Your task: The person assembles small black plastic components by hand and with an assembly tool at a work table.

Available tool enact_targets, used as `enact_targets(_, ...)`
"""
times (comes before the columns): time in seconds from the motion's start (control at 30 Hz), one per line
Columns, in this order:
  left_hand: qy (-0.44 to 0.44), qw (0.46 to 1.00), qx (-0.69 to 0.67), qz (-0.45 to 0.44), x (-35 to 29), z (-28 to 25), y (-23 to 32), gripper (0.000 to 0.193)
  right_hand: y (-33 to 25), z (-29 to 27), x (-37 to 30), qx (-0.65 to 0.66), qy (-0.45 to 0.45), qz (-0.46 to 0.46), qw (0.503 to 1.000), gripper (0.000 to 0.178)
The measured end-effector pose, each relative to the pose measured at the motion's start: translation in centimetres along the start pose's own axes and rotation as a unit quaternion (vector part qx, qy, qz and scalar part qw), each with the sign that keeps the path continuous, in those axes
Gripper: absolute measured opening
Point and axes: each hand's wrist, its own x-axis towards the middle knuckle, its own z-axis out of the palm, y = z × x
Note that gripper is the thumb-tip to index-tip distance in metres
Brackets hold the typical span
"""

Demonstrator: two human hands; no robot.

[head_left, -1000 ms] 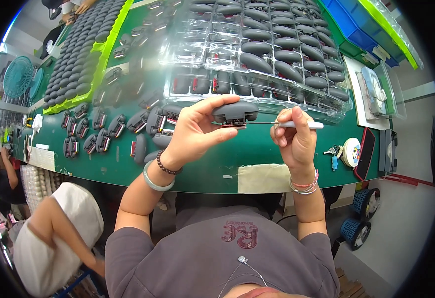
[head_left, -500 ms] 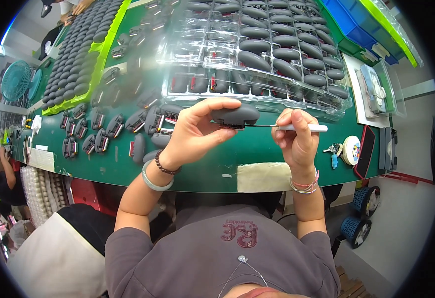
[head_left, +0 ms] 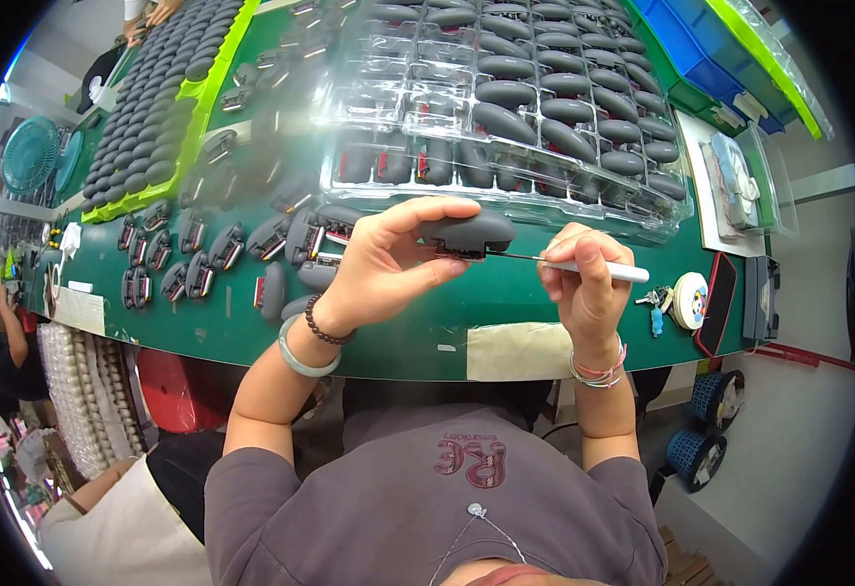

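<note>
My left hand (head_left: pixel 378 264) pinches a dark grey rounded plastic part (head_left: pixel 471 232) between thumb and fingers, holding it above the green table (head_left: pixel 398 337). Its smooth curved side is up, and a black recessed underside faces me. In my right hand (head_left: pixel 585 283) is a slim white-handled tool (head_left: pixel 625 272) with a thin metal shaft, gripped like a pen. The shaft points left, and its tip is at the right end of the recess; whether it touches is too small to tell. More such grey parts (head_left: pixel 227 247) lie loose to the left of my left hand.
Stacked clear plastic trays (head_left: pixel 505 181) full of grey parts stand beyond my hands. A lime-green tray (head_left: pixel 188 127) of them is at the far left. Keys (head_left: pixel 656 297), a round case (head_left: pixel 689 298) and a red-edged dark device (head_left: pixel 718 303) lie right. Blue bins (head_left: pixel 710 59) stand far right.
The tool's handle end has dipped and moved slightly right, so the tool is more tilted. The grey part has shifted slightly right and down. At lower left, another person has moved.
</note>
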Motion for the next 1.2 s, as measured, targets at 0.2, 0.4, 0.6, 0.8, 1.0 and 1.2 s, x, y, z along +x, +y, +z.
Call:
enact_targets(0.2,0.001,1.000,0.007,0.006,0.09,-0.17,-0.03,0.042,-0.10,-0.07,0.05,-0.007,0.003,-0.008,1.000,0.032)
enact_targets(0.4,-0.001,1.000,-0.003,0.002,-0.02,0.01,0.15,0.042,-0.07,-0.18,0.15,0.016,0.004,0.020,1.000,0.033)
enact_targets(0.6,0.001,1.000,0.004,0.014,0.11,-0.04,0.09,0.043,-0.08,-0.21,0.09,0.017,0.017,0.019,1.000,0.034)
enact_targets(0.8,0.001,1.000,0.006,0.007,0.11,-0.01,0.18,0.043,-0.17,-0.05,0.19,0.010,0.012,0.027,1.000,0.034)
enact_targets(1.0,-0.001,1.000,0.018,0.010,0.02,-0.12,0.09,0.044,-0.13,-0.16,0.19,0.023,0.018,0.039,0.999,0.035)
enact_targets(1.2,-0.002,1.000,0.013,0.021,0.06,-0.13,0.02,0.043,-0.19,0.00,0.18,0.006,0.023,0.030,0.999,0.035)
